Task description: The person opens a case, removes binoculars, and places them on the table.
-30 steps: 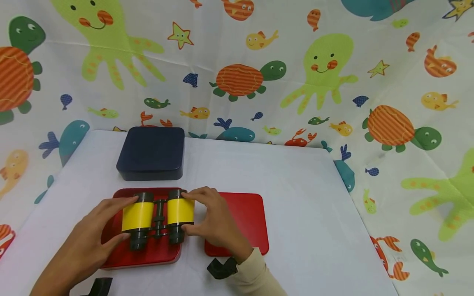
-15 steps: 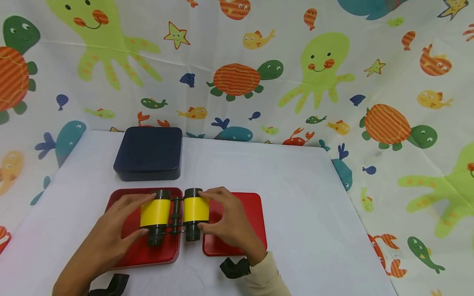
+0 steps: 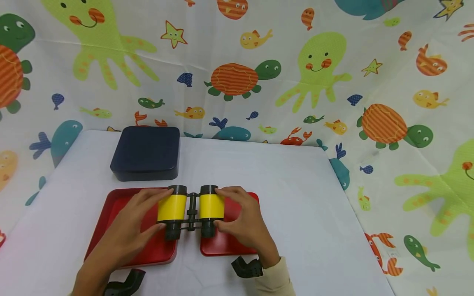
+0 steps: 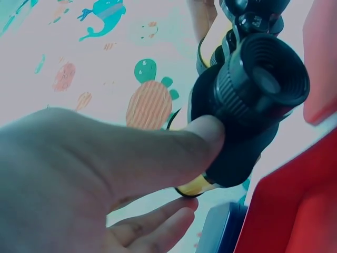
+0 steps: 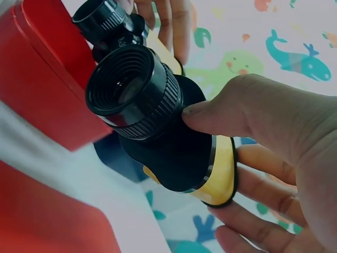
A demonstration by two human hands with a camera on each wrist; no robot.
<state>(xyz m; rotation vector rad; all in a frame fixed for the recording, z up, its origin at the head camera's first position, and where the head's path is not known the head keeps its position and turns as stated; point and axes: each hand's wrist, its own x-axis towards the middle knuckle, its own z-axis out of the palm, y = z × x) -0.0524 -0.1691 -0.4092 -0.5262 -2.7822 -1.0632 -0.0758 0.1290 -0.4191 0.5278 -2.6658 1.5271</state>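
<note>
Yellow and black binoculars (image 3: 212, 206) hang between both hands, over the gap between a red tray (image 3: 159, 257) and a flat red lid (image 3: 226, 246). My left hand (image 3: 127, 230) grips the left barrel, thumb at the eyepiece end and fingers at the far end. On the other barrel my right hand (image 3: 248, 220) holds the same way. The left wrist view shows the left thumb (image 4: 205, 132) pressed beside the black eyepiece (image 4: 268, 79). In the right wrist view the right thumb (image 5: 197, 116) lies against the black body, with fingers round the yellow side.
A dark blue box (image 3: 146, 152) stands behind the red tray. White cloth (image 3: 296, 213) covers the table. A curtain printed with sea animals (image 3: 237, 78) hangs at the back and sides.
Both hands have carried the binoculars to the right, from over the red tray to between tray and lid. The grip looks the same. The head view has shifted slightly.
</note>
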